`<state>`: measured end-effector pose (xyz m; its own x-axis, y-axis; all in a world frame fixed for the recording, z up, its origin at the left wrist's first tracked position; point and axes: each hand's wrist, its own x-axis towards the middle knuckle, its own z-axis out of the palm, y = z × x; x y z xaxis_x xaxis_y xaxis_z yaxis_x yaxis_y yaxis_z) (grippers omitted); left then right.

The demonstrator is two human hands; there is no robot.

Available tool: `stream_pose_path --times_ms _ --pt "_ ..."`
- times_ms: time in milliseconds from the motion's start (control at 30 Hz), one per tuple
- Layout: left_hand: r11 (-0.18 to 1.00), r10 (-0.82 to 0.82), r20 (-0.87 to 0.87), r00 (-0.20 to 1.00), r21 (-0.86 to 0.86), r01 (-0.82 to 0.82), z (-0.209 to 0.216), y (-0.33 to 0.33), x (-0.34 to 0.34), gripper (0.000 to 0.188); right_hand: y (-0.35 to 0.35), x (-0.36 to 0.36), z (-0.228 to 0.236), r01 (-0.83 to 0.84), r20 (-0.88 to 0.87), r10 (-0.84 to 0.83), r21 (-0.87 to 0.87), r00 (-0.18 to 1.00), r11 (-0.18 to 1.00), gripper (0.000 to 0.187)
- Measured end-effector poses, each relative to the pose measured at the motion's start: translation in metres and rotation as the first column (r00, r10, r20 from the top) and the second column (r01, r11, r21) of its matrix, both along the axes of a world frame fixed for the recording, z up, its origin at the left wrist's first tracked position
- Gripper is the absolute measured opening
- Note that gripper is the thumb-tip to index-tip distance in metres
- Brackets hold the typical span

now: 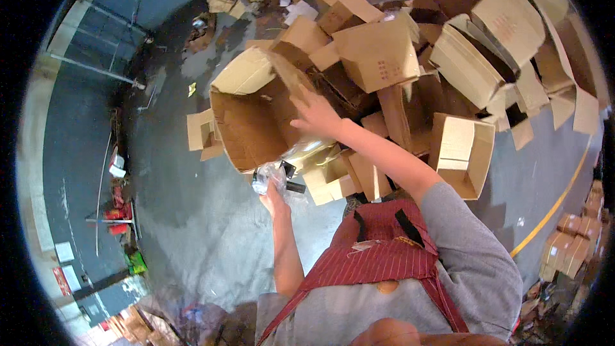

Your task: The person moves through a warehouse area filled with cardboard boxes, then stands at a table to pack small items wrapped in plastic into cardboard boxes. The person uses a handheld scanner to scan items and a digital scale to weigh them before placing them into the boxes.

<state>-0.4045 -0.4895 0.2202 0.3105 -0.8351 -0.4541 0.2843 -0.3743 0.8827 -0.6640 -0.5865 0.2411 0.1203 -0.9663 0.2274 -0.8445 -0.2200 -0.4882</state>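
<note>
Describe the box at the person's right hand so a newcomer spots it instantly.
Find the big heap of cardboard boxes across the upper right. On its left side is a large open box, its brown inside showing. Unlike its neighbours, it has the right hand at its raised flap and the left hand, holding clear plastic, just below it.

The floor (186, 198) is smooth and grey, with darker patches to the far left of the pile of boxes (378, 67) that lies on it. Many in the pile gape open, some on their sides; a pale-lined box (462, 176) sits at its near right edge. A small open box (204, 133) lies just left of the pile, and a yellow scrap (192, 89) farther left. Well left of the pile lies a green packet (135, 262). Right of the pile, a yellow line (557, 208) runs along the floor, with stacked cartons (567, 248) past it.
</note>
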Motion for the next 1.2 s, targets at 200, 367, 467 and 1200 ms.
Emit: stream_pose_path --times_ms 200,367,467,1200 --pt "0.958 -0.288 -0.067 0.955 -0.035 0.286 -0.02 0.016 -0.031 0.042 0.153 -0.008 -0.03 0.169 0.441 -0.197 0.101 0.876 0.98 0.042" --pt "0.846 -0.527 -0.112 0.842 0.028 0.533 -0.061 0.055 -0.059 0.039 0.372 -0.021 -0.079 0.416 0.303 -0.626 0.533 0.719 0.736 0.036" --pt "0.624 -0.781 -0.023 0.624 0.003 0.781 -0.055 0.098 -0.084 0.034 0.517 -0.014 -0.117 0.552 0.191 -0.841 0.678 0.506 0.486 0.036" --pt "0.707 -0.586 0.405 0.702 -0.168 0.687 -0.092 0.02 0.217 0.036 0.852 0.328 -0.243 0.509 0.225 -0.732 0.84 -0.644 -0.189 0.02"
